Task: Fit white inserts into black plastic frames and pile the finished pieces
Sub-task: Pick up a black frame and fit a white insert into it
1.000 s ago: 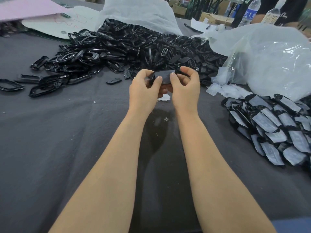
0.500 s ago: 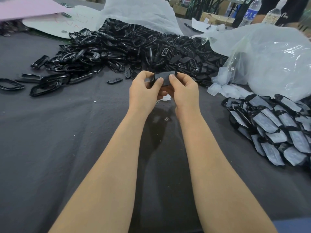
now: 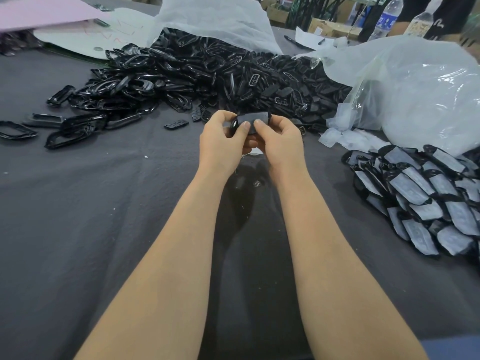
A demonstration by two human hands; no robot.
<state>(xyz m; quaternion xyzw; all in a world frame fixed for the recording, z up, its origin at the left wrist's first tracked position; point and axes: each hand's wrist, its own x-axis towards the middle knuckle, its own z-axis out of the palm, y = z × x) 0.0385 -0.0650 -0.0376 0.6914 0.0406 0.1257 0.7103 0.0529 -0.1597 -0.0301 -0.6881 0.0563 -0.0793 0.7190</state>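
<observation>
Both hands hold one black plastic frame [image 3: 252,119] with a pale insert showing in it, above the middle of the grey cloth. My left hand [image 3: 220,142] grips its left end and my right hand [image 3: 280,144] grips its right end, both thumbs pressing on the insert face. A large heap of loose black frames [image 3: 197,76] lies behind the hands. At the right sits a pile of finished pieces [image 3: 426,198], black frames with white inserts.
Grey cloth covers the table [image 3: 78,216]. A clear plastic bag [image 3: 415,94] bulges at the right rear, another white bag [image 3: 213,16] behind the heap. Stray frames [image 3: 18,129] lie at the left. Water bottles [image 3: 387,19] and a person stand far right.
The hands stayed in place with the piece between them. The thumbs shifted closer together on the insert face, and the right hand's fingers curled lower behind the frame.
</observation>
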